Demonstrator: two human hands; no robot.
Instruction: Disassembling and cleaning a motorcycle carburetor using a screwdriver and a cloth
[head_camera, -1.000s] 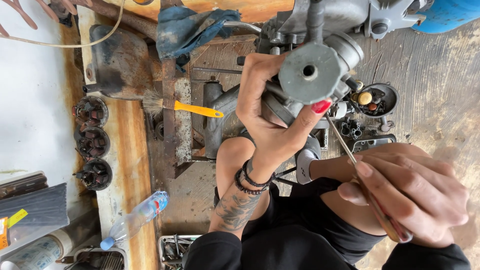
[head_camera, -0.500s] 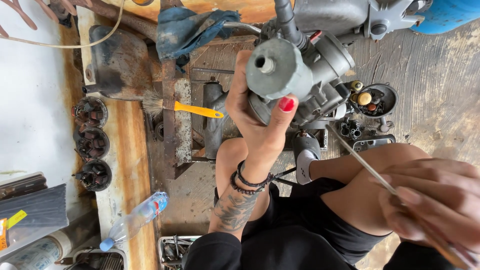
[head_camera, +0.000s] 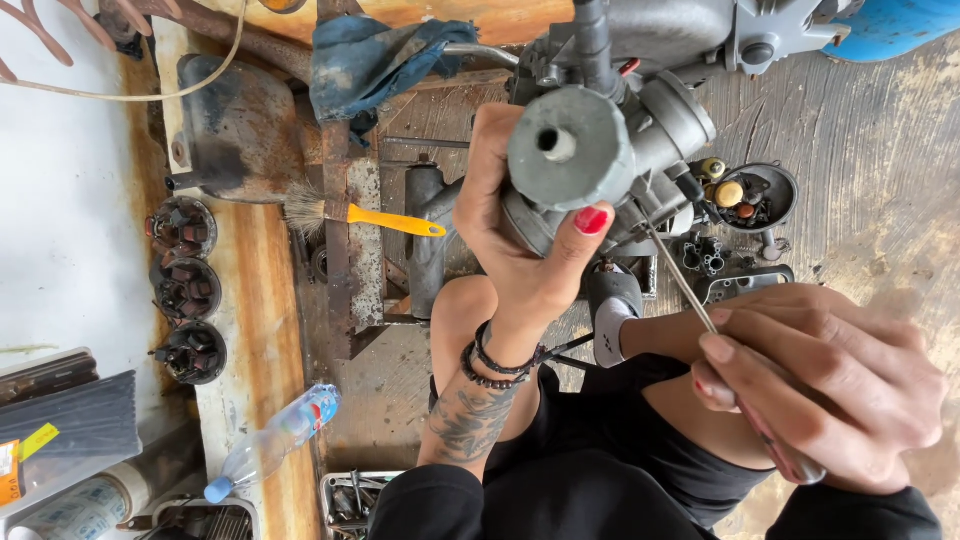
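The left hand (head_camera: 520, 250) has its grip wrapped around a grey carburetor (head_camera: 590, 160), thumb with a red-painted nail pressed on the near side and the other fingers curled behind the body. The carburetor stands up out of that grip, its round grey cap with a central hole turned toward the camera, and a dark hose rises from it at the top edge of the view. Dark bead bracelets (head_camera: 495, 362) circle the wrist just below the grip, with a tattoo on the forearm under them.

The right hand (head_camera: 820, 385) is lower right of the left grip and well apart from it. Its grip is narrow, fingers pinched closed around the handle of a thin screwdriver (head_camera: 685, 285). The metal shaft runs up and left from that grip, and its tip ends at the underside of the carburetor, just right of the left thumb; whether it touches I cannot tell.

Right of the left grip, a round metal bowl (head_camera: 775, 195) with small brass parts lies on the wooden floor (head_camera: 860, 180). Left of it, a yellow-handled brush (head_camera: 365, 215) rests on a rusty metal frame, and a blue rag (head_camera: 380, 60) hangs above. Lower left, a plastic bottle (head_camera: 275, 440) lies on its side.
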